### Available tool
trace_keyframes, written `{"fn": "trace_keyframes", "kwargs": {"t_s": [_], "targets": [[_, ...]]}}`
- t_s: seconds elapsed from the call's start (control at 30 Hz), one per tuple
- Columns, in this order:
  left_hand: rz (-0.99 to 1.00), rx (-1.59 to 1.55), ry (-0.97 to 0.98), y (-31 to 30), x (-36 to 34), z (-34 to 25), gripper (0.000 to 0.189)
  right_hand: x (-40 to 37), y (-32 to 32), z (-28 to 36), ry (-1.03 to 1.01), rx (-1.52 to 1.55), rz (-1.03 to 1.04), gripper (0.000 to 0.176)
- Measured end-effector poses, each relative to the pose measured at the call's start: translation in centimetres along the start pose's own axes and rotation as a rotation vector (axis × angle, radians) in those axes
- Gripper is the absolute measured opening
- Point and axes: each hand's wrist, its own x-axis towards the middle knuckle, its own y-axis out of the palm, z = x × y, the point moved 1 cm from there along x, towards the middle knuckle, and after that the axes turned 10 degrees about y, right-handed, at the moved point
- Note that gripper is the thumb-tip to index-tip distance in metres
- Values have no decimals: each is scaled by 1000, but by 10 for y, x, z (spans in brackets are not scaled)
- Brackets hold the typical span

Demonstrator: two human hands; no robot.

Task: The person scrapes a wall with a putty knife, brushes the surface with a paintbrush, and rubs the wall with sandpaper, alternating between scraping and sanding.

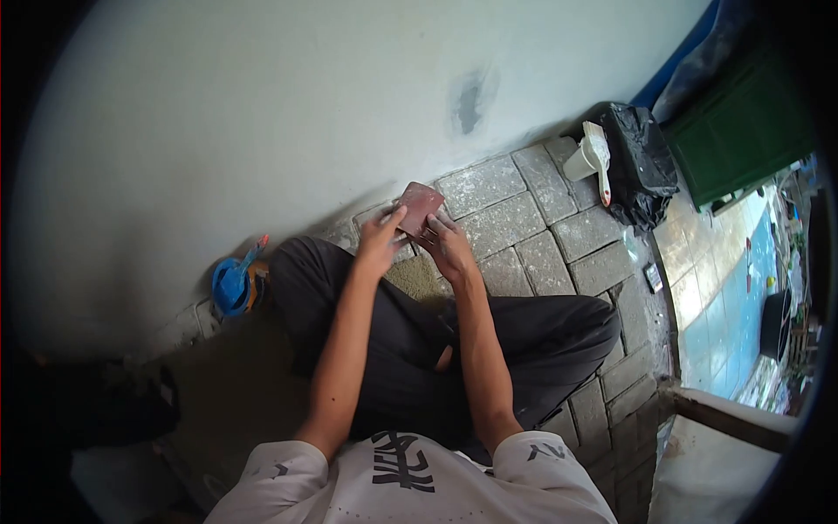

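Observation:
Both of my hands are on a reddish-brown piece of sandpaper [420, 208], held up before the foot of the wall. My left hand [381, 241] grips its left edge, thumb on the face towards me. At the lower right edge, my right hand [450, 248] has it between thumb and fingers; some fingertips are hidden behind the sheet. Pale dust coats the fingers. On the pale wall [288, 122] ahead, a dark grey patch [470, 106] shows above and right of the sandpaper.
Left of my knee stands a blue container [230, 290] with a tool handle sticking out. A paintbrush [597, 153] rests across a white cup [578, 164] at right, beside a black plastic bag [642, 153]. Dusty paving blocks [511, 224] cover the ground; a green panel [742, 127] stands beyond.

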Motion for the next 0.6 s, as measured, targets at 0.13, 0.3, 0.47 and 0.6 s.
{"fn": "trace_keyframes", "kwargs": {"t_s": [0.13,0.3,0.47,0.6], "targets": [[-220,-284,-44,-28,14,59,27,3,-23,-3,16,-132,-101,35],[-761,-616,162,-60,39,36,20,0,-42,-1,16,-158,-176,38],[-775,-258,244,-66,54,16,13,6,-46,-7,-14,-178,-196,38],[-667,-181,310,-81,81,12,13,10,-48,-10,-19,-240,-244,38]]}}
